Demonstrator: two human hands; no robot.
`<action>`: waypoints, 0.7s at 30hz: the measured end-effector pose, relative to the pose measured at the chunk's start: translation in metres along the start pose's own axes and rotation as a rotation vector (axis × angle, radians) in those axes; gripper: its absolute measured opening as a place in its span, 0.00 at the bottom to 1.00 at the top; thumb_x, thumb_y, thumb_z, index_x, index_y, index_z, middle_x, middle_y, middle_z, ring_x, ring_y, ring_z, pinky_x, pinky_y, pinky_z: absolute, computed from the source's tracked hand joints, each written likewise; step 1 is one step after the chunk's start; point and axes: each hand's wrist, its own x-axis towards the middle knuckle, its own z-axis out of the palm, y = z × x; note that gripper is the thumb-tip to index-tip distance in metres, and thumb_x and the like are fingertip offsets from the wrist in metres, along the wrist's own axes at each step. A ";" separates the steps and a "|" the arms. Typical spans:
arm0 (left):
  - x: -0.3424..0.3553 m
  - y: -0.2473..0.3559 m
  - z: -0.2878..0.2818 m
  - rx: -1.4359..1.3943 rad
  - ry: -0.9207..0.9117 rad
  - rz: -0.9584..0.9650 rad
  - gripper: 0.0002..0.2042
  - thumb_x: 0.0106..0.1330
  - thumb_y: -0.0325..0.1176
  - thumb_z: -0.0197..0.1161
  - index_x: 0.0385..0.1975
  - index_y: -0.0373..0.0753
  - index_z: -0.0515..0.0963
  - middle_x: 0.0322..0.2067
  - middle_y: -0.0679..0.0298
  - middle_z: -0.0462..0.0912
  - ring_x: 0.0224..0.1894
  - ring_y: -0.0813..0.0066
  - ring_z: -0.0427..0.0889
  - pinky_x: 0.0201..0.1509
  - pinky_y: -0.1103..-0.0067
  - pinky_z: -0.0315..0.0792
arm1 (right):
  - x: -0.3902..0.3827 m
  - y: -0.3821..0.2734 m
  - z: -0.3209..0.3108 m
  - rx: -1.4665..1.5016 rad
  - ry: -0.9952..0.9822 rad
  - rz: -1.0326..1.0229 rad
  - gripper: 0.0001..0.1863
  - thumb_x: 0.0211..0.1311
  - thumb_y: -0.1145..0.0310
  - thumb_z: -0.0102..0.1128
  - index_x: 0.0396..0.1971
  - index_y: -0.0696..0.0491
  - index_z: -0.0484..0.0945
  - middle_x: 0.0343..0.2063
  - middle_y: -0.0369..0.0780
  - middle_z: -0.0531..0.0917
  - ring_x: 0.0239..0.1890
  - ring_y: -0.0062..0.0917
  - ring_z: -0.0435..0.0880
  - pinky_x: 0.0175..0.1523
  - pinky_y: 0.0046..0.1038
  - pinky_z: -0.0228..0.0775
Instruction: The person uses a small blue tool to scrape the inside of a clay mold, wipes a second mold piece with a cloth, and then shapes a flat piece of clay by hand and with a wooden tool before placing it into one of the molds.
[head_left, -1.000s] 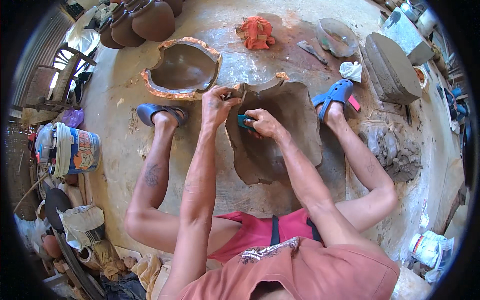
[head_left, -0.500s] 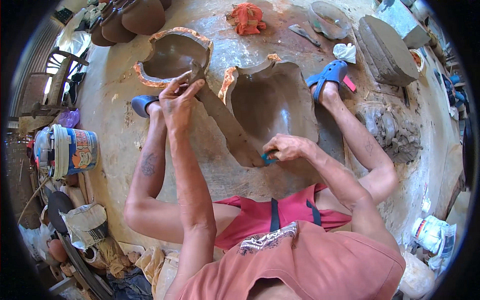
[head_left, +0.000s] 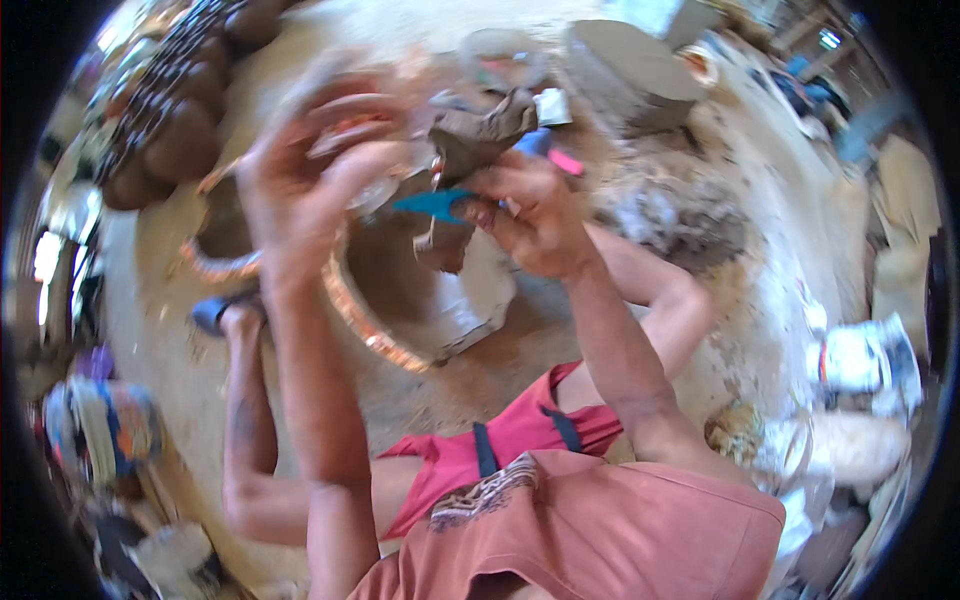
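Note:
My left hand point(head_left: 315, 185) is raised and smeared by motion, its thumb and fingers apart, with nothing visible between them. Beside it, my right hand point(head_left: 535, 215) is closed on a flat teal scraper-like tool point(head_left: 430, 205). A folded strip of wet grey-brown clay point(head_left: 480, 135) bunches against that hand's fingers, and its lower end hangs below the tool. Behind and beneath the hands lies a hollow clay form point(head_left: 375, 318) with an orange-crusted rim. My left hand and forearm partly hide a second hollow form point(head_left: 220, 268) with a similar rim.
Dark rounded pots point(head_left: 180, 140) crowd the far left. A thick grey clay slab point(head_left: 630, 70) stands at the far right, with a heap of lumpy clay point(head_left: 680, 220) nearer me. Buckets point(head_left: 105, 425) and a white container point(head_left: 865, 360) flank my legs.
Both hands have risen from the floor. My left hand has let go of the strip's far end; the clay is now bunched at my right hand. The view has shifted.

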 end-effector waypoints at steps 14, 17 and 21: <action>-0.189 -0.231 -0.088 -0.072 0.329 -1.063 0.37 0.75 0.62 0.55 0.68 0.33 0.72 0.59 0.55 0.80 0.60 0.65 0.79 0.63 0.73 0.72 | -0.240 0.093 -0.290 -1.168 0.025 0.924 0.15 0.69 0.64 0.62 0.48 0.58 0.86 0.55 0.54 0.83 0.59 0.45 0.82 0.62 0.40 0.71; -0.194 -0.229 -0.109 0.134 0.467 -1.029 0.38 0.75 0.63 0.54 0.65 0.29 0.74 0.56 0.55 0.80 0.54 0.67 0.81 0.58 0.73 0.74 | -0.217 0.084 -0.244 -1.082 0.490 0.866 0.19 0.73 0.60 0.59 0.47 0.63 0.83 0.40 0.52 0.89 0.46 0.45 0.88 0.56 0.43 0.75; -0.241 -0.185 -0.069 -0.014 0.750 -0.959 0.41 0.73 0.65 0.55 0.67 0.29 0.69 0.60 0.55 0.78 0.58 0.61 0.81 0.61 0.69 0.76 | -0.144 0.073 -0.107 -0.311 0.587 0.831 0.14 0.76 0.62 0.58 0.44 0.60 0.81 0.25 0.41 0.87 0.26 0.22 0.87 0.32 0.30 0.79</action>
